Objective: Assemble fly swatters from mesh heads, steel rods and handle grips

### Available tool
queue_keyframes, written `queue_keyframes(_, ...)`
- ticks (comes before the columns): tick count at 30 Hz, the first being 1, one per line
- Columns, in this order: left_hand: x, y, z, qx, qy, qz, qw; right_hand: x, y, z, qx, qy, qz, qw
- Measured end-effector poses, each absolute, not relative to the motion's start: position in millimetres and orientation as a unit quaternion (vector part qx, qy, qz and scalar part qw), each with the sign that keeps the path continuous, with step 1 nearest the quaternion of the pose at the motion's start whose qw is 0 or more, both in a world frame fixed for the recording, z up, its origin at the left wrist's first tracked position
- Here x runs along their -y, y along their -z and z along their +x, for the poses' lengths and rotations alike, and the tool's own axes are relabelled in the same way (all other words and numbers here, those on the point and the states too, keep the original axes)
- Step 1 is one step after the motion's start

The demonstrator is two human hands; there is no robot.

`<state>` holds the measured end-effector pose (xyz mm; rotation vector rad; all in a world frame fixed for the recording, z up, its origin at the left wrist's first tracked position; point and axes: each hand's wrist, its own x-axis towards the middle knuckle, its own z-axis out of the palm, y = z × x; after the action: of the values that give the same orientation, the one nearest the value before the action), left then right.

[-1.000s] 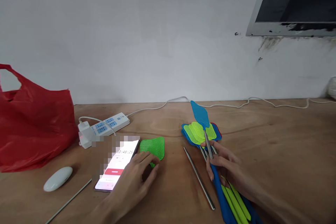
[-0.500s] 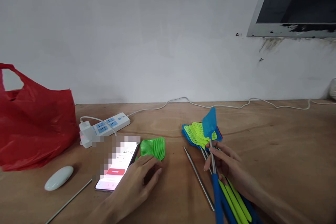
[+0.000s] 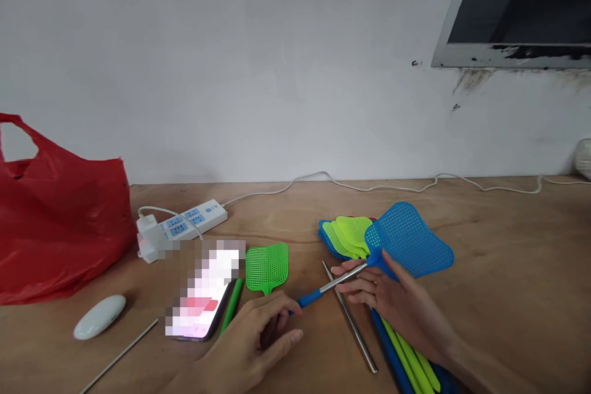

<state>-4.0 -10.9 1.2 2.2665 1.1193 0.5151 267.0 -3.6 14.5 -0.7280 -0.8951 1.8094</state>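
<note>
The blue swatter point(image 3: 409, 239) has a perforated matt plastic head on a shiny metal rod with a smooth plastic grip. Beside it, the loose rod point(image 3: 351, 320) is polished metal. The surface point(image 3: 508, 271) is grained, matt plywood. The red bag point(image 3: 55, 228) is thin, glossy, crinkled plastic.

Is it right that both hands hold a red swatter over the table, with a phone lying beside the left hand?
Not quite: the swatter is blue, not red, as the head view shows. Both the left hand and the right hand hold it over the table, with the phone lying beside the left hand.
</note>
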Motion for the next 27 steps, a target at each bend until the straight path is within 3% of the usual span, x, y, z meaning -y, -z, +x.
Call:
queue_keyframes(6, 6.4, 1.0, -3.8, -0.447, -0.222, 0.840, 0.215, 7.4, -4.7, 259.6, 0.390, -0.721, -0.297, 0.490)
queue_keyframes(11, 4.3, 3.0, -7.2, -0.418, -0.154, 0.873, 0.197, 6.6, -2.8, 258.5, 0.402, -0.694, -0.326, 0.500)
queue_keyframes(18, 12.0, 1.2, -5.8, -0.420, -0.155, 0.882, 0.145, 1.4, -3.6, 259.0, 0.329, -0.583, -0.436, 0.602)
queue_keyframes(23, 14.7, -4.3, -3.1, -0.404, -0.147, 0.895, 0.119, -1.1, 1.3, 264.3, 0.313, -0.560, -0.452, 0.620)
queue_keyframes(27, 8.1, -0.6, -11.2, -0.413, -0.157, 0.890, 0.111, -14.6, -4.9, 289.6, 0.266, -0.495, -0.426, 0.709)
